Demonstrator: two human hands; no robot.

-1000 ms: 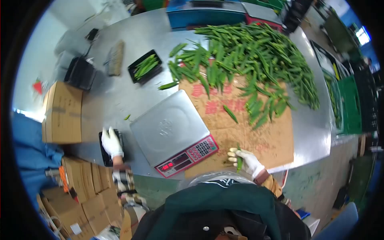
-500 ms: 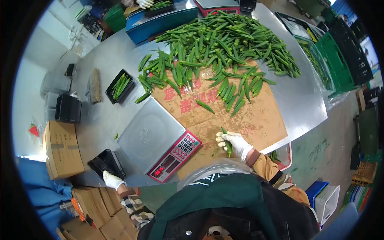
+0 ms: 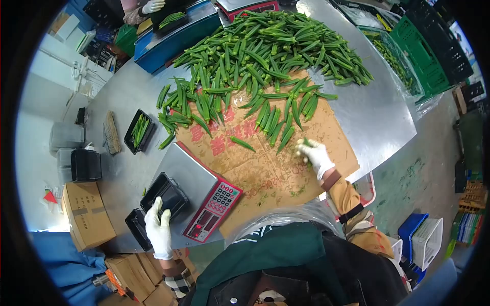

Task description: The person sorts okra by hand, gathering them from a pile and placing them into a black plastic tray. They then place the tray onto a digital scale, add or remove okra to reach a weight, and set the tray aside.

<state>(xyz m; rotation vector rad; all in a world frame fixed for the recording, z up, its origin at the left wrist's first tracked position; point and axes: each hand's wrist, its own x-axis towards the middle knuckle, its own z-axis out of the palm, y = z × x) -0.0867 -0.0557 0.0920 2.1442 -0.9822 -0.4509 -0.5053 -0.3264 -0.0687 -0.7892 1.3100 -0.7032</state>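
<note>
My gloved left hand (image 3: 159, 229) grips the near edge of a black plastic tray (image 3: 173, 191), which is over the metal platform of the scale (image 3: 196, 173). Beside that hand, a second black tray (image 3: 133, 224) rests at the table's edge. Above the cardboard, my gloved right hand (image 3: 315, 157) is closed around an okra pod (image 3: 306, 141), mostly hidden by the fingers. A single loose okra (image 3: 242, 144) lies on the cardboard sheet (image 3: 275, 171), just in front of a big heap of okra (image 3: 255, 56).
A black tray with okra (image 3: 139, 131) stands at the left, near a brush (image 3: 111, 133). Stacked black trays (image 3: 86, 164) and a cardboard box (image 3: 88, 214) are further left. A co-worker's gloved hand (image 3: 153, 6) shows at the top. A green crate (image 3: 421, 56) stands at the right.
My left hand has lifted a black tray from the table's edge and brought it over the scale, leaving another tray behind. My right hand has moved forward and slightly right with the okra.
</note>
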